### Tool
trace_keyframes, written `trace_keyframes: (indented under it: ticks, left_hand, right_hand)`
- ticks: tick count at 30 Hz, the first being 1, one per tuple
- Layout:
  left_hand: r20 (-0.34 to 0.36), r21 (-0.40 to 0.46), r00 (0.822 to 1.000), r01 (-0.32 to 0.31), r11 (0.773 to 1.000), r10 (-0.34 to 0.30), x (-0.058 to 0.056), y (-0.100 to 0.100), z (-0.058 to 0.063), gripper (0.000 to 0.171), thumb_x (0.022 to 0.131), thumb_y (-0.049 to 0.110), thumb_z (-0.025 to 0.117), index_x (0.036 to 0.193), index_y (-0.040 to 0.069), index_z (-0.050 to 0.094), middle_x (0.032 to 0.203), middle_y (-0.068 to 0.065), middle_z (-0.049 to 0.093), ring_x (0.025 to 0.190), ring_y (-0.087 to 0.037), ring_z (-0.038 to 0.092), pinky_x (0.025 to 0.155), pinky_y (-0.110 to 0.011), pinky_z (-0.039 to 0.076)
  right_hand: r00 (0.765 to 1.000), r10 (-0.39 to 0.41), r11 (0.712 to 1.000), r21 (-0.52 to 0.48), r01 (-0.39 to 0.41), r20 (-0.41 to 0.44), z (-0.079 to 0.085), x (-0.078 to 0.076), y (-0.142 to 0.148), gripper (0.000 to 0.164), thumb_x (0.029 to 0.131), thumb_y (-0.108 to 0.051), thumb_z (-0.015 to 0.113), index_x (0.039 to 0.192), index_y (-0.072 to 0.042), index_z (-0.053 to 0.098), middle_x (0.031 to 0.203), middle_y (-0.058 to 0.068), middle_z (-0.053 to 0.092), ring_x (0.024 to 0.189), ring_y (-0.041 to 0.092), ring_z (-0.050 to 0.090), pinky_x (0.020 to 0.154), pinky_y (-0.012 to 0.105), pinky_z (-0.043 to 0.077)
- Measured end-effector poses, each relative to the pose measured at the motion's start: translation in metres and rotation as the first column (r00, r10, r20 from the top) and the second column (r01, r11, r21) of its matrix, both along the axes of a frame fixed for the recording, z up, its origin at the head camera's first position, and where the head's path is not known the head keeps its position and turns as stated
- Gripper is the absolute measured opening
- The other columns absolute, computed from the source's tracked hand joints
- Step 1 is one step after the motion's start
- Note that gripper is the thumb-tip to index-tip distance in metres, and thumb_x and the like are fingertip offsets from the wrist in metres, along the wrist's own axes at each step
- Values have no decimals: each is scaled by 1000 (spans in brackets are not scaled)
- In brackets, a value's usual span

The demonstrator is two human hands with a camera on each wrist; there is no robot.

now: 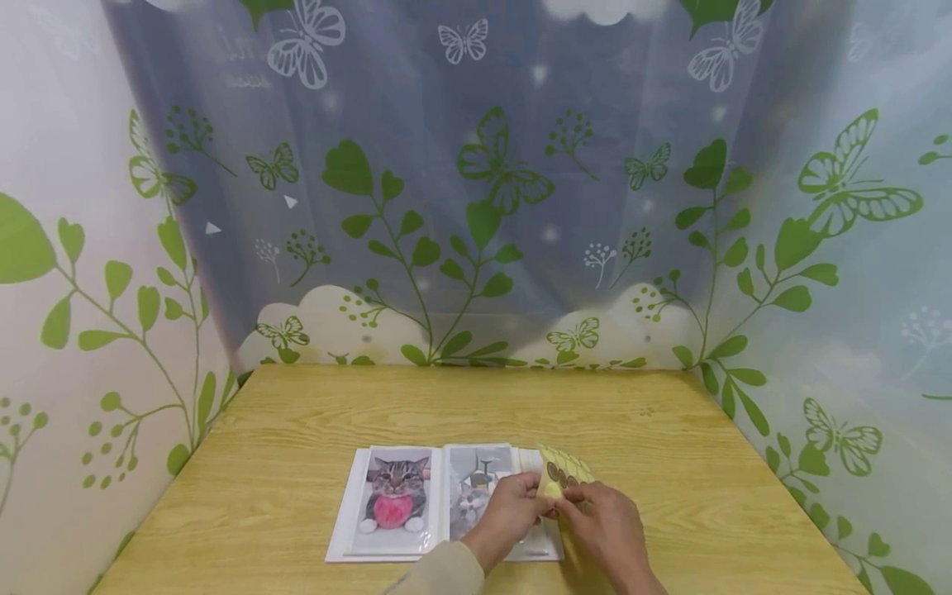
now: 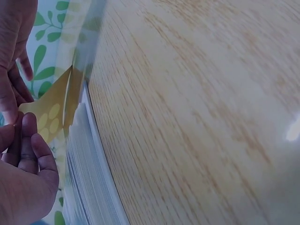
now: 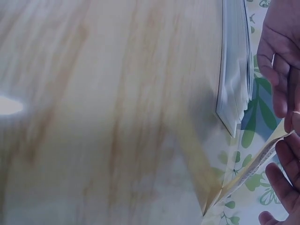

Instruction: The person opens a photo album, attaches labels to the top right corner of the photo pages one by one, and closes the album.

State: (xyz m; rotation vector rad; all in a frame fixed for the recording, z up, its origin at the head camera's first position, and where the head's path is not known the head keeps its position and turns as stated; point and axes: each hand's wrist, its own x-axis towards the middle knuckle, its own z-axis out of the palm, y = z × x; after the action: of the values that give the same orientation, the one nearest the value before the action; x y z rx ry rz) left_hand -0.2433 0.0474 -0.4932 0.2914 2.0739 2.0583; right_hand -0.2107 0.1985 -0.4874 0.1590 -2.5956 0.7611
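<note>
A photo album (image 1: pixel 336 508) lies spread on the table, with a cat picture (image 1: pixel 392 529) on its left page and a greyish cat picture (image 1: pixel 468 504) on the right one. Above its right edge, both hands hold a yellow sheet (image 1: pixel 568 467) with round brown and yellow spots like stickers. My left hand (image 1: pixel 509 512) pinches the sheet's near left corner over the right page. Thumb and fingers of my right hand (image 1: pixel 606 525) pinch the near edge beside it. In the left wrist view, the sheet (image 2: pixel 49 101) slants up from the touching fingertips.
The wood-grain table (image 1: pixel 446 405) extends around the album. A curtain (image 1: pixel 416 248) printed with leaves and butterflies hangs behind it and along both sides. The album's stacked pages (image 2: pixel 82 164) show from the edge in the left wrist view.
</note>
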Motion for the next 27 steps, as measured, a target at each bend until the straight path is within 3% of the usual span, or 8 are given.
trace_keyframes:
  ticks: [7, 17, 27]
  left_hand:
    - [-24, 4, 1000, -11, 1000, 11, -1, 1, -3, 13, 86, -10, 62, 97, -7, 68, 85, -19, 73, 77, -32, 69, 58, -24, 45]
    - [-31, -26, 1000, 6, 1000, -7, 0, -1, 2, 17, 87, -8, 61, 102, -4, 70, 85, -10, 74, 72, -14, 66, 60, -24, 47]
    - [-37, -20, 999, -6, 1000, 5, 0, 0, 0, 15, 86, -9, 63, 98, -5, 69, 84, -15, 73, 73, -21, 68, 58, -23, 45]
  right_hand:
    - [1000, -8, 999, -47, 9, 11, 2, 1, -1, 7, 85, -18, 77, 84, -11, 77, 85, 1, 73, 83, 26, 69, 69, 42, 54]
    - [997, -19, 997, -75, 25, 75, 1, 1, 0, 12, 84, -27, 79, 87, -16, 78, 90, -1, 73, 87, 24, 69, 73, 42, 54]
    - [998, -17, 999, -49, 19, 56, 1, 2, -2, 8, 86, -19, 77, 88, -11, 77, 87, 0, 73, 89, 28, 70, 75, 46, 55]
